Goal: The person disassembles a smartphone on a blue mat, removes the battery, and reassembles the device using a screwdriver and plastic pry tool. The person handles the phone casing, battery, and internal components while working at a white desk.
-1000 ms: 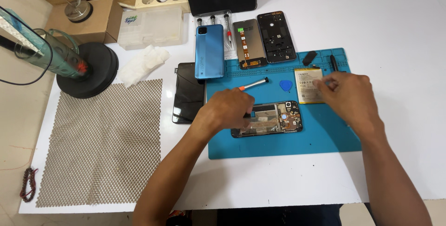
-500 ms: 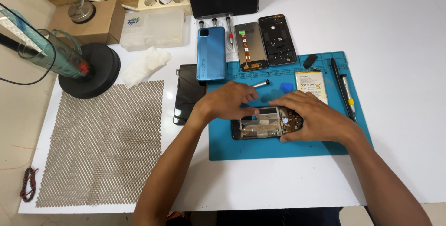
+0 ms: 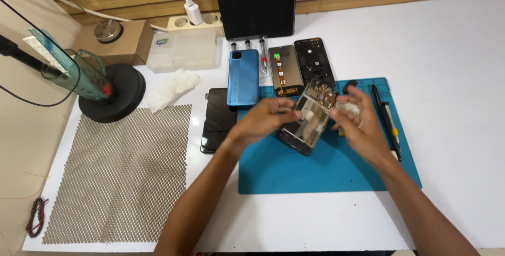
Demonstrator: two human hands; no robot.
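Opened phone frame (image 3: 310,122) lifted and tilted above the blue mat (image 3: 326,169) — the inspection step of disassembly. Left hand (image 3: 265,122) closed on its lower edge; right hand (image 3: 357,124) steadies the far side, fingers apparently spread — blurred. Next move calls for firm support. Clear parts box (image 3: 181,51), beyond the left grip: contents unclear.

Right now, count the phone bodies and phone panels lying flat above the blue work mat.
3, side by side: a blue phone back cover on the left, a grey inner panel in the middle, a black frame on the right. Hands may hide others.
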